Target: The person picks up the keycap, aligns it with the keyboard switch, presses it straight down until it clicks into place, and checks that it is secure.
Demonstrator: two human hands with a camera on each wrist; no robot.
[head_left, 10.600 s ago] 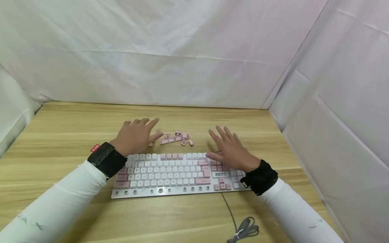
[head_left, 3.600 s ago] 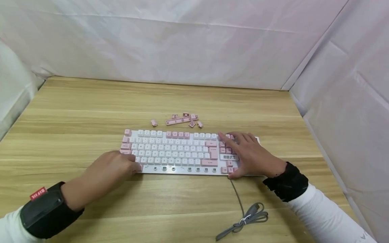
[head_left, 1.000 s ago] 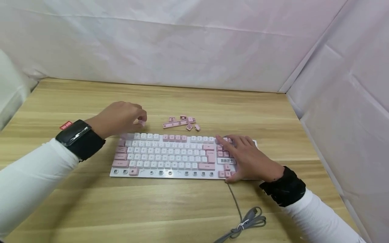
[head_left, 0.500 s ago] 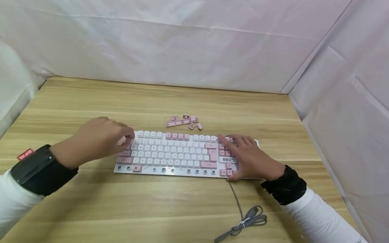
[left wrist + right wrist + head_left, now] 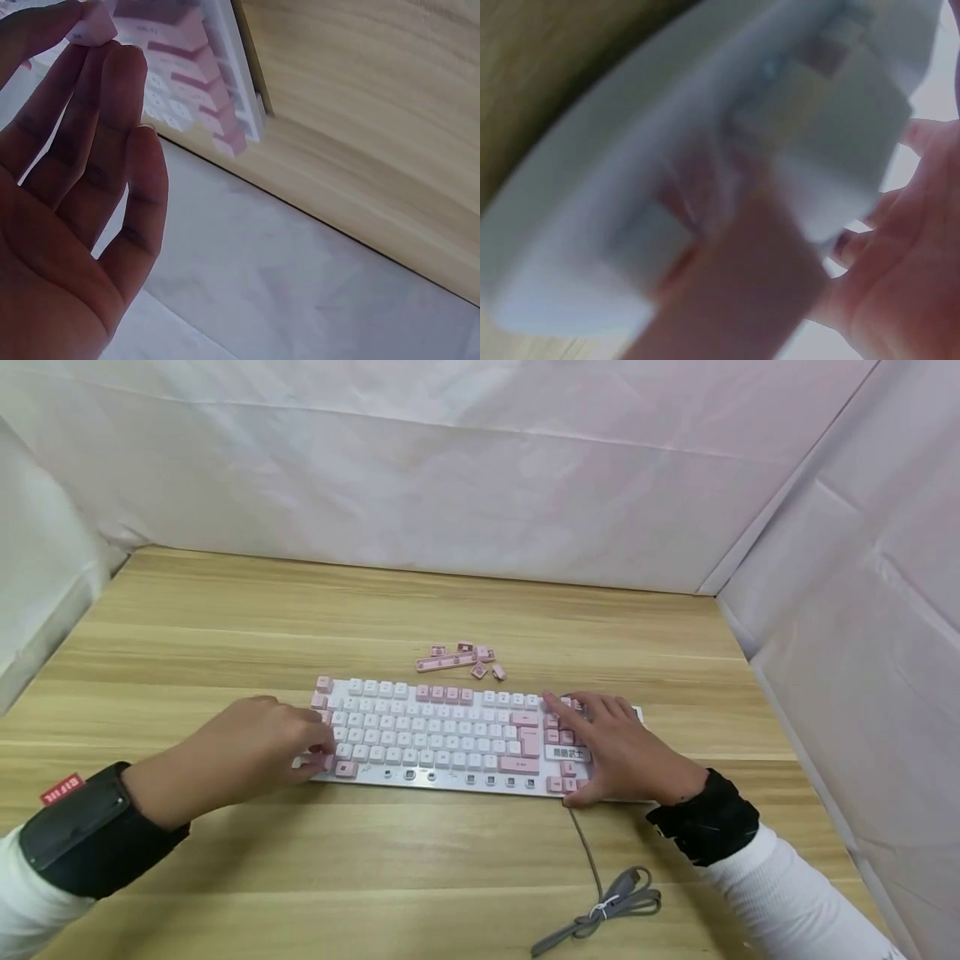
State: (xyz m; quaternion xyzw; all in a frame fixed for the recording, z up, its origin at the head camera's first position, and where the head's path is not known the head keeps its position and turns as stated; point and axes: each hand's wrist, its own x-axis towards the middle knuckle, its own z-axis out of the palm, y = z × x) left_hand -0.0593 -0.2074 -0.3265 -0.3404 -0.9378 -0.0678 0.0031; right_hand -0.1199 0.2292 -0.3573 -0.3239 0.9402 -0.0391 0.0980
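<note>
A white keyboard (image 5: 420,727) with white and pink keys lies on the table. My left hand (image 5: 258,752) is at its near left corner. In the left wrist view, a pink keycap (image 5: 93,24) is pinched between thumb and fingertips beside the column of pink keys; the other fingers are bent loosely. Whether the keycap touches the keyboard is unclear. My right hand (image 5: 622,747) holds the keyboard's right end, thumb at the near edge and fingers spread towards the far edge. The right wrist view is blurred. Along the near row, several bare switches (image 5: 470,779) show beside a pink key (image 5: 346,769).
Behind the keyboard lie a long pink keycap (image 5: 442,662) and several small pink keycaps (image 5: 479,670). A grey cable (image 5: 611,906), bundled with a white tie, lies in front. White cloth (image 5: 420,468) hangs behind the wooden table (image 5: 337,877).
My left hand picked up a pink keycap behind the keyboard and brought it nearer, down to the near left corner. A pink keycap now sits in the near row. My right hand stays put.
</note>
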